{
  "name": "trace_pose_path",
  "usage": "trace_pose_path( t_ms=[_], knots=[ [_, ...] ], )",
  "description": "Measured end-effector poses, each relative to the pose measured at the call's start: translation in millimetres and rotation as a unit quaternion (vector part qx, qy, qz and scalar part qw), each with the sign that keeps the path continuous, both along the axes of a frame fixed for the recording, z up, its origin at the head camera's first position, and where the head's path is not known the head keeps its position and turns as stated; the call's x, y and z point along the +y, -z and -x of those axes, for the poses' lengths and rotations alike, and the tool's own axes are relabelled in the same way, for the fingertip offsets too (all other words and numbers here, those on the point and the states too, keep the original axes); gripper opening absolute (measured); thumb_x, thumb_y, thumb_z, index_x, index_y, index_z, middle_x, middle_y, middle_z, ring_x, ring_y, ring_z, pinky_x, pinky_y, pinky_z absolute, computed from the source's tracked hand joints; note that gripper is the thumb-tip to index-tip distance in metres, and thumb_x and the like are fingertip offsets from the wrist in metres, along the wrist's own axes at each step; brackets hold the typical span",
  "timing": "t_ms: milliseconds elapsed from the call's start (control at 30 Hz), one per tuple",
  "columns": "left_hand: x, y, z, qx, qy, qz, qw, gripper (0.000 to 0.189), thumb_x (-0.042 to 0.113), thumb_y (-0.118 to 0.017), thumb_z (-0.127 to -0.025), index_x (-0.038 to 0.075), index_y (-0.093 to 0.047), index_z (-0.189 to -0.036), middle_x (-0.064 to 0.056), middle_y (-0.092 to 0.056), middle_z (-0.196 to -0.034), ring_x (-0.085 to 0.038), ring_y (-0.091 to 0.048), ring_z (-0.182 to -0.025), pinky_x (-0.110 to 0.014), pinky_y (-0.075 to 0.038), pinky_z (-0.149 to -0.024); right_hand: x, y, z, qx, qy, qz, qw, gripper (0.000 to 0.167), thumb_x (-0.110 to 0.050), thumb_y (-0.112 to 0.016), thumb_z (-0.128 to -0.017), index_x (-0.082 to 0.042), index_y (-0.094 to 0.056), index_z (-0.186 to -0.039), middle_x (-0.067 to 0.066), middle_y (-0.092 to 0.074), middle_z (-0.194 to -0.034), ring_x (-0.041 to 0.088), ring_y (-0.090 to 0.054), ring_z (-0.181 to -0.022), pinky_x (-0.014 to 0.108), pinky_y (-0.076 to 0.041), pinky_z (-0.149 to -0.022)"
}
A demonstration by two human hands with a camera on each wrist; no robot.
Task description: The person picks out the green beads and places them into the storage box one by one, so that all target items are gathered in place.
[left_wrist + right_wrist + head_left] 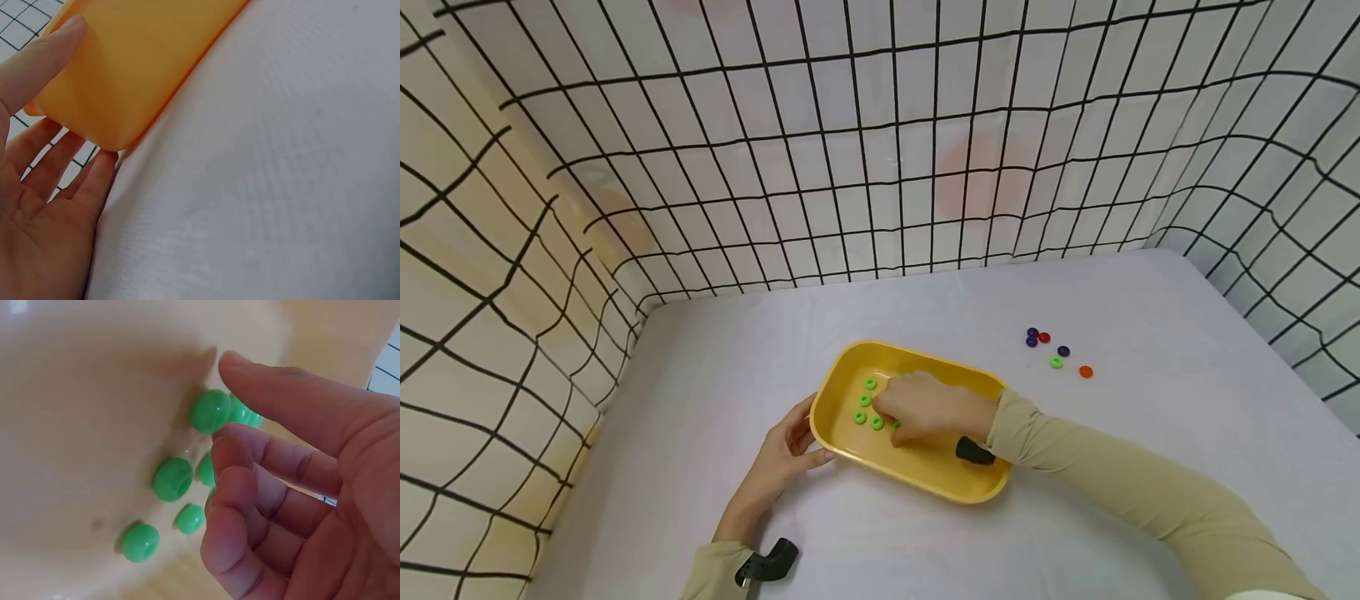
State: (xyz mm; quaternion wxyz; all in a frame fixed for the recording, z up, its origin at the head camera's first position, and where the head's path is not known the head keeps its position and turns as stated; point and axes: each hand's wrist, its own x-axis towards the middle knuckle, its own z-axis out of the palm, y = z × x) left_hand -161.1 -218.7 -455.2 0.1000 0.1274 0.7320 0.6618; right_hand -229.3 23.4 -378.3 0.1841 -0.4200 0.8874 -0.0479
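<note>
A yellow plastic tray (917, 482) stands on the white cloth. My left hand (782, 446) holds its left end, with the thumb (53, 53) against the outside wall and the fingers (50, 169) around the corner. Inside the tray, my right hand (928, 404) reaches down among several green beads (860, 417). In the right wrist view, the thumb and forefinger stand apart on either side of one round green bead (209, 412), while the other fingers (231, 512) curl loosely. More green beads (172, 479) lie on the tray floor beside the fingertips.
Right of the tray, several loose beads lie on the white cloth (1150, 333): purple (1063, 351), red (1044, 337), orange (1086, 372) and one green bead (1056, 362). A black wire grid (861, 129) borders the back and both sides.
</note>
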Motion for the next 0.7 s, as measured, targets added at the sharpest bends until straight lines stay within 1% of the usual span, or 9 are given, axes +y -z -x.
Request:
trace_pose_path(
  t_ms=[100, 233, 400, 533, 700],
  knots=[
    [0.4, 0.8, -0.2, -0.001, -0.002, 0.003, 1.0, 0.083, 0.008, -0.079, -0.082, 0.009, -0.035, -0.153, -0.011, -0.037, -0.156, -0.035, -0.039, -0.142, -0.016, -0.04, -0.106, 1.4, -3.1, 0.7, -0.001, 0.005, 0.004, 1.0, 0.022, -0.026, -0.079, -0.083, -0.015, -0.06, -0.082, -0.005, -0.05, -0.071, 0.011, -0.045, -0.063, 0.021, -0.032, -0.052],
    [0.4, 1.9, -0.7, 0.0, -0.005, 0.006, 1.0, 0.083, 0.008, -0.079, -0.082, 0.01, -0.035, -0.153, -0.011, -0.038, -0.156, -0.035, -0.04, -0.141, -0.016, -0.041, -0.105, 3.4, -9.3, 2.1, 0.0, 0.014, 0.014, 0.9998, 0.019, -0.024, -0.077, -0.085, -0.014, -0.061, -0.083, -0.006, -0.051, -0.07, 0.011, -0.043, -0.061, 0.021, -0.033, -0.052],
    [0.4, 2.7, -1.5, 0.001, -0.008, 0.005, 1.0, 0.082, 0.007, -0.079, -0.082, 0.01, -0.036, -0.152, -0.011, -0.038, -0.156, -0.036, -0.04, -0.141, -0.016, -0.042, -0.105, 11.9, -23.6, 6.8, 0.003, 0.033, 0.034, 0.9989, 0.017, -0.026, -0.074, -0.088, -0.014, -0.063, -0.085, -0.006, -0.055, -0.071, 0.01, -0.045, -0.062, 0.022, -0.036, -0.055],
    [1.1, 3.7, -1.4, 0.0, -0.009, 0.006, 0.9999, 0.082, 0.007, -0.079, -0.082, 0.01, -0.036, -0.152, -0.011, -0.039, -0.156, -0.035, -0.041, -0.14, -0.016, -0.042, -0.105, 32.3, -35.8, 13.3, -0.003, 0.068, 0.06, 0.9959, 0.019, -0.03, -0.074, -0.089, -0.015, -0.064, -0.086, -0.005, -0.058, -0.072, 0.011, -0.049, -0.064, 0.021, -0.04, -0.055],
    [1.0, 3.7, -1.2, -0.001, -0.012, 0.007, 0.9999, 0.083, 0.007, -0.079, -0.081, 0.01, -0.036, -0.152, -0.012, -0.039, -0.156, -0.036, -0.041, -0.14, -0.016, -0.042, -0.105, 71.7, -42.7, 22.3, 0.012, 0.116, 0.104, 0.9877, 0.019, -0.03, -0.072, -0.09, -0.013, -0.065, -0.09, -0.004, -0.054, -0.069, 0.011, -0.046, -0.062, 0.02, -0.037, -0.053]
  ],
)
